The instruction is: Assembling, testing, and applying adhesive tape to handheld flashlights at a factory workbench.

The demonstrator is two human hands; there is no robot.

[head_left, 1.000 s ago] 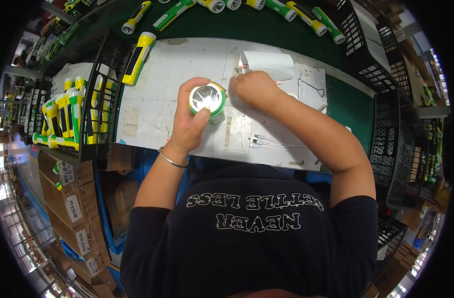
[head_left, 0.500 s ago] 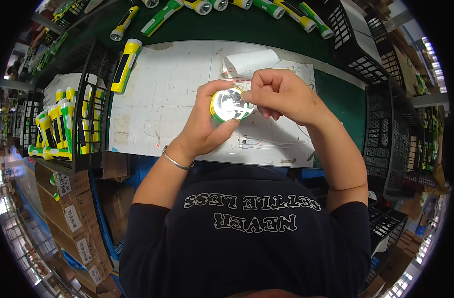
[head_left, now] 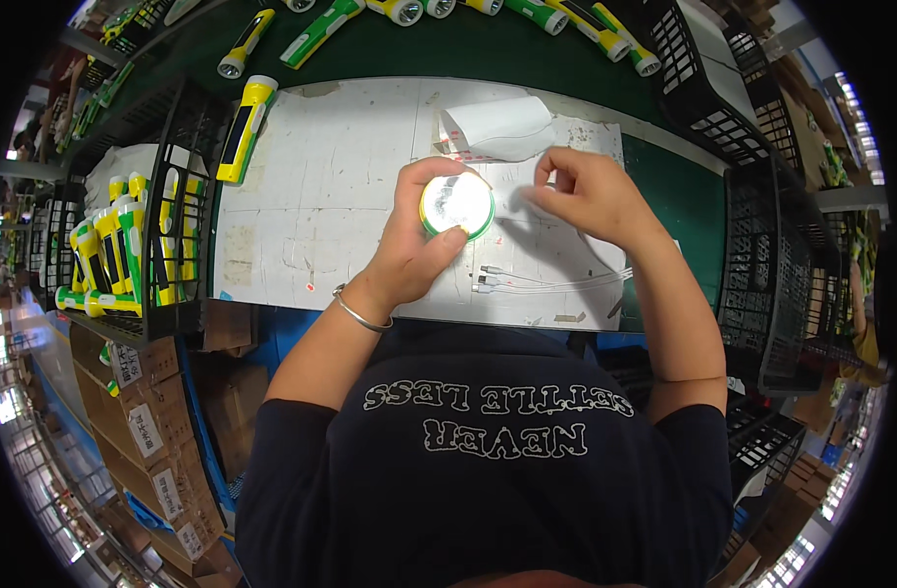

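My left hand (head_left: 414, 235) is wrapped round a flashlight (head_left: 457, 207), whose bright round lens and yellow-green rim face up; its body is hidden below. To its right, apart from the lens, my right hand (head_left: 591, 199) has its fingers curled in a pinch. Its fingertips are slightly blurred, and what they hold, if anything, does not show. Behind the hands lies a curled white paper sheet (head_left: 502, 125). White cables (head_left: 547, 284) with plugs lie on the white worktop (head_left: 341, 137) just nearer than the right hand.
A yellow flashlight (head_left: 247, 129) lies at the worktop's left edge. Several green and yellow flashlights (head_left: 321, 31) line the dark green surface at the back. More fill a black crate (head_left: 179, 216) on the left. Black crates (head_left: 762, 265) stand at the right, cardboard boxes (head_left: 140, 421) at lower left.
My right hand has moved right, away from the flashlight's rim. The lens now shows fully and looks evenly bright. My left hand keeps its hold almost in place.
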